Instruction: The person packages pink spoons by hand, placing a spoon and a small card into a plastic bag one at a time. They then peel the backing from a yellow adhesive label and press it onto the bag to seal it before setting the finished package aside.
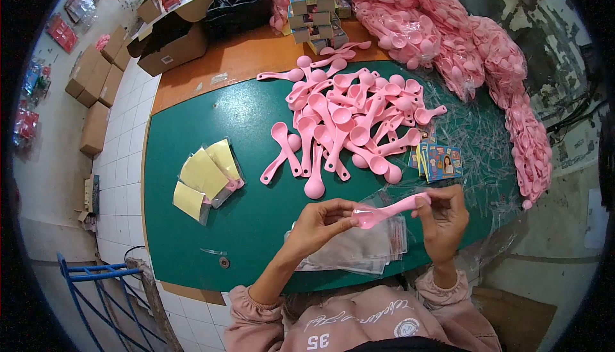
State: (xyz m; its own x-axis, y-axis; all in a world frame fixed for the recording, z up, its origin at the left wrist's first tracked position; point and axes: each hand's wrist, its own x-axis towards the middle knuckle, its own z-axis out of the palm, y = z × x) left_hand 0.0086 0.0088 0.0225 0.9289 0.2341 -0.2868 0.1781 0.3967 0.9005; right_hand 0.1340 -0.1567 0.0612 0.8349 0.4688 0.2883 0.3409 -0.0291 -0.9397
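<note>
A pink spoon [391,212] is held over the near part of the desk [256,243], its bowl pinched by the fingers of the left hand [315,225], its handle end by those of the right hand [443,224], apparently to steady both ends. Clear bags [359,249] lie just below, likely for quick reach; loose spoons [343,115] heap beyond, printed cards [443,162] beside them, yellow-faced packets [204,174] leftward.

Before me, a green-topped table [168,160]; on my left, white floor tiles [117,188], cardboard boxes [93,73] and a blue metal frame [99,276]; on my right, a peeling wall [567,38].
</note>
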